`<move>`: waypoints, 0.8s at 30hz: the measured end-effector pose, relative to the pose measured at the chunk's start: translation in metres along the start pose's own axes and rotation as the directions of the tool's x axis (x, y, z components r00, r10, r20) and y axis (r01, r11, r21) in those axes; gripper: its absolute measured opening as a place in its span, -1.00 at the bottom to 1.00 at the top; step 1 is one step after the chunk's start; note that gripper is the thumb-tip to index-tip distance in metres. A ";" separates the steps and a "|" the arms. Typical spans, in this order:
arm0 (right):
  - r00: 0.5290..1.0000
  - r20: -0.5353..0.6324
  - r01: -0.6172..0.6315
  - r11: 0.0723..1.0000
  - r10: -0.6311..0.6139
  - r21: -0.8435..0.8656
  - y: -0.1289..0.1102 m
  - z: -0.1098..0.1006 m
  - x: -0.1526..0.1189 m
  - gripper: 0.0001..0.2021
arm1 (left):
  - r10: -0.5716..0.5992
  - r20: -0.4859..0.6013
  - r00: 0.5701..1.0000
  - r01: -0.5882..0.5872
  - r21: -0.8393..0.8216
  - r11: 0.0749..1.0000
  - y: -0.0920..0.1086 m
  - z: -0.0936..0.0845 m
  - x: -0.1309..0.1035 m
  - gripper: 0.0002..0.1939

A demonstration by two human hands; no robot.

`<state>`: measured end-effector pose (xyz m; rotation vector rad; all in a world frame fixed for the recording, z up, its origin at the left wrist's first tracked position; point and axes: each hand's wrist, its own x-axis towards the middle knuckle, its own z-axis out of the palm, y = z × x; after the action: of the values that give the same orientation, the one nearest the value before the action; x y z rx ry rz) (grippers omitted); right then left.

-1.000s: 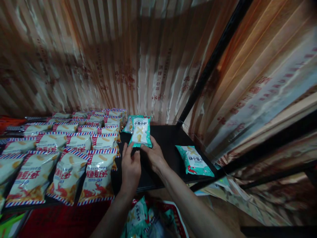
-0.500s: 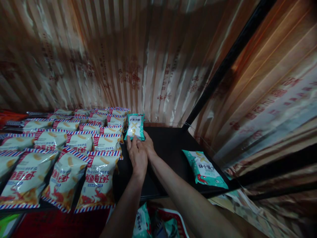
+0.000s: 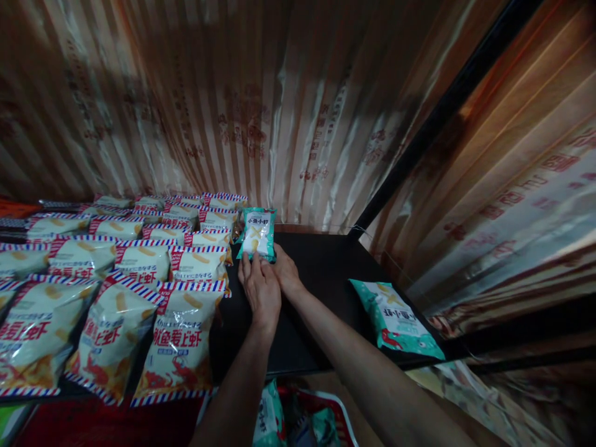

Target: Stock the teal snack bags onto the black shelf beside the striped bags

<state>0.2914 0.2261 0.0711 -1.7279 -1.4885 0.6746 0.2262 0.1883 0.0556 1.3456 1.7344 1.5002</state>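
Observation:
A small teal-and-white snack bag (image 3: 259, 231) stands near the back of the black shelf, leaning back a little, its printed front towards me. My left hand (image 3: 261, 288) holds its lower edge, with the fingers laid on the front. Close against it, my right hand (image 3: 285, 272) grips the bag's lower right corner; its fingertips are partly hidden. Immediately left are rows of cream snack bags (image 3: 179, 341) with red-and-blue striped edges. Another teal snack bag (image 3: 395, 320) lies flat towards the shelf's right end.
Below the shelf's front edge (image 3: 298, 366) sits a red basket with a white rim (image 3: 342, 410), holding more teal bags (image 3: 267, 416). A slanted black post (image 3: 419, 136) rises at the back right. Printed, pleated curtain (image 3: 298, 124) hangs behind the shelf and along the right.
The view has shifted slightly, moving the shelf's right part rightwards in the picture. Both hands remain at the same teal snack bag, which has barely moved beside the cream bags.

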 end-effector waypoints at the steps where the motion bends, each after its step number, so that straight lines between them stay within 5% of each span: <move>1: 1.000 -0.001 -0.010 0.999 0.010 -0.033 -0.001 -0.001 -0.001 -0.60 | 0.001 -0.001 1.000 -0.001 0.014 1.000 0.000 -0.001 0.001 -0.56; 7: 0.999 -0.037 -0.002 0.995 -0.002 -0.097 0.010 -0.005 0.004 -0.47 | 0.055 0.017 0.998 -0.056 0.063 0.996 -0.002 -0.005 0.002 -0.56; 13: 0.984 -0.179 0.056 0.975 -0.017 0.217 0.031 -0.010 0.035 -0.61 | 0.053 0.059 0.997 -0.058 0.092 0.994 0.003 -0.005 -0.002 -0.55; 17: 0.978 -0.195 0.135 0.926 -0.068 0.353 0.026 -0.003 0.050 -0.66 | 0.089 0.061 0.994 -0.094 0.098 0.991 0.005 -0.005 -0.004 -0.56; 24: 0.971 -0.226 0.153 0.933 -0.080 0.327 0.015 0.002 0.063 -0.71 | 0.139 0.014 0.990 -0.139 0.139 0.980 0.002 -0.005 -0.004 -0.53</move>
<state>0.3104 0.2870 0.0628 -1.3858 -1.2337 0.6253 0.2246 0.1825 0.0578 1.5688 1.8049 1.4705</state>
